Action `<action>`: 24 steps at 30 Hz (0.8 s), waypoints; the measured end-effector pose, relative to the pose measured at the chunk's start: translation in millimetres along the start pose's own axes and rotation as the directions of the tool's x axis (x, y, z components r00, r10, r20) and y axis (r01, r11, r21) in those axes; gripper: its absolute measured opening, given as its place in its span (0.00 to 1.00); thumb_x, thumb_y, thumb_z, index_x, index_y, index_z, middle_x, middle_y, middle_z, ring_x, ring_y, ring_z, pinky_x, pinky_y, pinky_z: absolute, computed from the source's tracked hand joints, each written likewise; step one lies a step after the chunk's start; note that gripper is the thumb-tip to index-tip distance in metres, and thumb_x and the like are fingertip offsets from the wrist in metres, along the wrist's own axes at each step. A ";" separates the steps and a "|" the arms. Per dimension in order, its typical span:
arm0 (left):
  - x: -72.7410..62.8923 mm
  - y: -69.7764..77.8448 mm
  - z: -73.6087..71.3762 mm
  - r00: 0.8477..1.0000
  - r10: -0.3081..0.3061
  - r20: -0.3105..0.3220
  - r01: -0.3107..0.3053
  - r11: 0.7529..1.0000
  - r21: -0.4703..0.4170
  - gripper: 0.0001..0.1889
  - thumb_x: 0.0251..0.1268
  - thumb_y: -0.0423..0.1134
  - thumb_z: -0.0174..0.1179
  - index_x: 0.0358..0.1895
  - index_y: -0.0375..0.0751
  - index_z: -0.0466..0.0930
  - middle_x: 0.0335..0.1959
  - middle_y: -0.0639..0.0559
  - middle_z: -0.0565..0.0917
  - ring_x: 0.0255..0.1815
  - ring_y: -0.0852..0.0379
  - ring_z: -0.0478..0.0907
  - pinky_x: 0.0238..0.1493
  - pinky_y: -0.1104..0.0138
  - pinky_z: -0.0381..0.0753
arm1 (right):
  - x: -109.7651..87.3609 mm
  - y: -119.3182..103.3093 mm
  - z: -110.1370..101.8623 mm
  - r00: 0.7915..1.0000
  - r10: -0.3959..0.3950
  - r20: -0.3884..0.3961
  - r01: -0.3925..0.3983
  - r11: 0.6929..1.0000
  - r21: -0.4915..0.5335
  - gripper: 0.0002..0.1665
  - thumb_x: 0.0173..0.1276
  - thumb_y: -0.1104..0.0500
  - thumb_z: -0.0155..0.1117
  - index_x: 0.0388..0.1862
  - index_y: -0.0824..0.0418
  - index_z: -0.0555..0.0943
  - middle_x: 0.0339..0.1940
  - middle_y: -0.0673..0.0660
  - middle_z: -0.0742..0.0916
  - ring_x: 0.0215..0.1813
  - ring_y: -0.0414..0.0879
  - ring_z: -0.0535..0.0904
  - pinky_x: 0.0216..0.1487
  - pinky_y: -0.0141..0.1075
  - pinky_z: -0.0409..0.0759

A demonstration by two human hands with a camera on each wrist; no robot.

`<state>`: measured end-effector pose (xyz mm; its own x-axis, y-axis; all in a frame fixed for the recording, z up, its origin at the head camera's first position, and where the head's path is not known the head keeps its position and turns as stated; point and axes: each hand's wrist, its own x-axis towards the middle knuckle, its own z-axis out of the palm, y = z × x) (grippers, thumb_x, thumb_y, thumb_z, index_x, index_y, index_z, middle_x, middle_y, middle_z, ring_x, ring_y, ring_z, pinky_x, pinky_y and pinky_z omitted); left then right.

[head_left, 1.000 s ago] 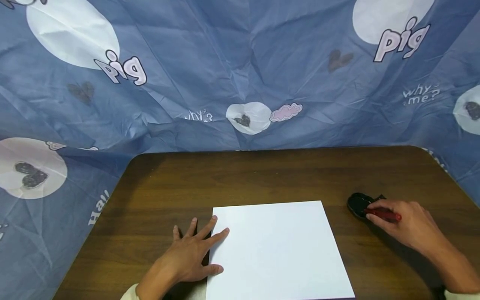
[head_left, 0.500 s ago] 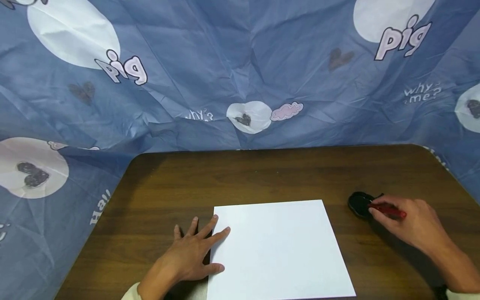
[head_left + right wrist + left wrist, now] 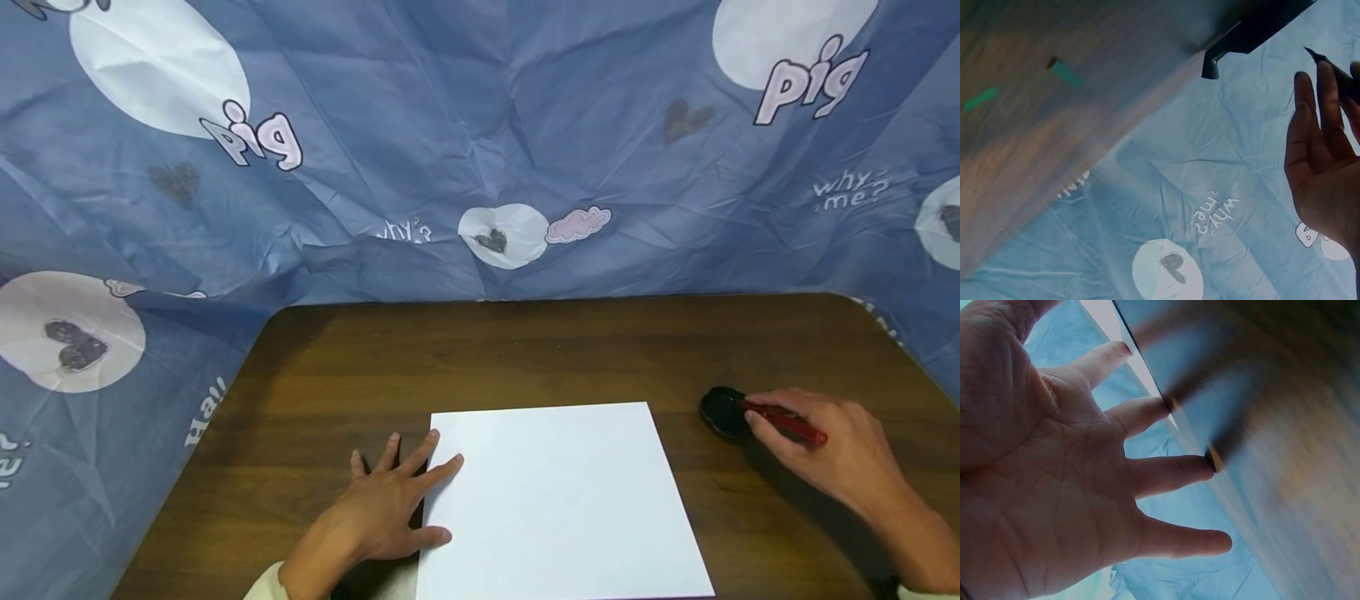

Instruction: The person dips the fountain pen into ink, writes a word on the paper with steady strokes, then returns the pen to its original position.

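Note:
A white sheet of paper lies on the brown table. My left hand rests at the sheet's left edge, fingers spread, with the thumb and index finger over the paper. The left wrist view shows the same palm with its fingers straight. On the right, my right hand pinches a red-handled ink brush beside a small black dish. A dark, pointed brush tip shows in the right wrist view, apart from the black dish there.
The wooden table has rounded far corners. A blue printed cloth hangs behind it and along its sides. Two green strips show on the dark wooden surface in the right wrist view.
My right hand has drawn the brush a little to the right, uncovering more of the black dish. The left hand stays in place on the paper. The head view has shifted slightly.

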<state>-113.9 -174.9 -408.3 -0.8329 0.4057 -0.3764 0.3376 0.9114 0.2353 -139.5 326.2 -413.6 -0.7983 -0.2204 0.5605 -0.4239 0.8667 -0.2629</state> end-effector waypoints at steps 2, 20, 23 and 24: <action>-0.2 -1.2 -0.3 1.000 -0.002 -0.004 0.002 1.000 0.001 0.44 0.57 0.68 0.64 0.77 0.72 0.56 0.82 0.54 0.48 0.77 0.27 0.46 0.57 0.20 0.43 | 1.9 -0.4 0.6 1.000 -0.018 -0.022 0.018 1.000 0.012 0.16 0.48 0.62 0.80 0.39 0.55 0.90 0.33 0.55 0.90 0.24 0.35 0.79 0.20 0.25 0.70; -1.9 -8.2 1.2 1.000 0.022 0.002 -0.022 0.998 -0.053 0.43 0.58 0.67 0.63 0.78 0.72 0.55 0.82 0.52 0.47 0.76 0.25 0.44 0.53 0.18 0.43 | 20.9 -33.1 16.2 0.939 -0.124 -0.319 0.189 0.965 0.181 0.11 0.55 0.53 0.76 0.30 0.59 0.88 0.26 0.54 0.88 0.28 0.26 0.79 0.31 0.18 0.74; -0.8 -8.1 2.2 0.999 0.048 0.002 -0.047 0.997 -0.057 0.43 0.60 0.67 0.62 0.78 0.70 0.55 0.82 0.50 0.46 0.76 0.23 0.43 0.53 0.18 0.43 | 25.1 -43.7 20.6 0.925 -0.137 -0.354 0.222 0.952 0.211 0.14 0.59 0.49 0.73 0.29 0.60 0.87 0.24 0.54 0.87 0.27 0.27 0.79 0.32 0.17 0.74; -0.3 -8.1 2.7 0.999 0.053 0.004 -0.053 0.997 -0.056 0.43 0.60 0.67 0.62 0.78 0.70 0.54 0.82 0.50 0.46 0.76 0.23 0.43 0.53 0.18 0.44 | 26.6 -47.0 22.1 0.923 -0.145 -0.357 0.233 0.948 0.218 0.14 0.59 0.49 0.73 0.28 0.60 0.87 0.24 0.54 0.87 0.27 0.28 0.80 0.32 0.17 0.74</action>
<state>-115.3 -182.2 -412.5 -0.8120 0.4540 -0.3668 0.3560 0.8833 0.3051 -150.2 269.7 -403.7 -0.5223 -0.1688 0.8359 -0.6812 0.6723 -0.2898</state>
